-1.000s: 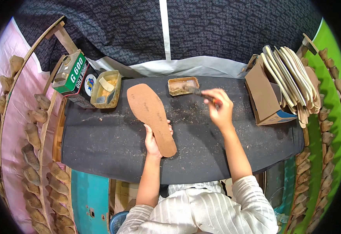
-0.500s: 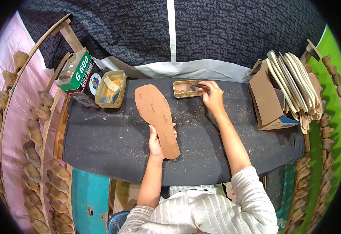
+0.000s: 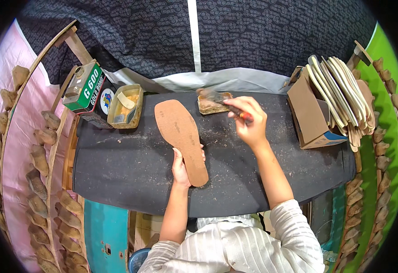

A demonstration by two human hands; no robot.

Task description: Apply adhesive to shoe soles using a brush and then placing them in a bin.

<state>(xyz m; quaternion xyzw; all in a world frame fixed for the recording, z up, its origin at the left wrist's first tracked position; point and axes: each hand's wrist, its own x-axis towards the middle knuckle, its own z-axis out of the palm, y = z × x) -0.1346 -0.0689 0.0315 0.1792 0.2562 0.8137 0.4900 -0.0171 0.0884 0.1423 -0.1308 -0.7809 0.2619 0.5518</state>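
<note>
A brown insole (image 3: 181,132) is in my left hand (image 3: 180,172), held by its narrow end, with my thumb on its upper face and fingers behind the right edge. Its broad end points away from me. My right hand (image 3: 252,122) is closed around a tool with a black and red handle (image 3: 243,116). The tool's dark far end is smeared by motion, so I cannot tell its kind. That end is over a small shallow tin (image 3: 215,110) at the back of the table, whose contents are too blurred to name.
The dark-clothed table (image 3: 126,168) carries scattered scraps. At the back left stand a green and black can (image 3: 87,93) and a yellowish tub (image 3: 137,116). A cardboard box (image 3: 306,116) of pale sole-shaped pieces (image 3: 340,95) stands right. Racks of wooden shoe lasts (image 3: 37,182) flank both sides.
My right hand has drawn the tool up from the tin and a little toward me, so its red handle now shows. My left hand and the insole have hardly moved.
</note>
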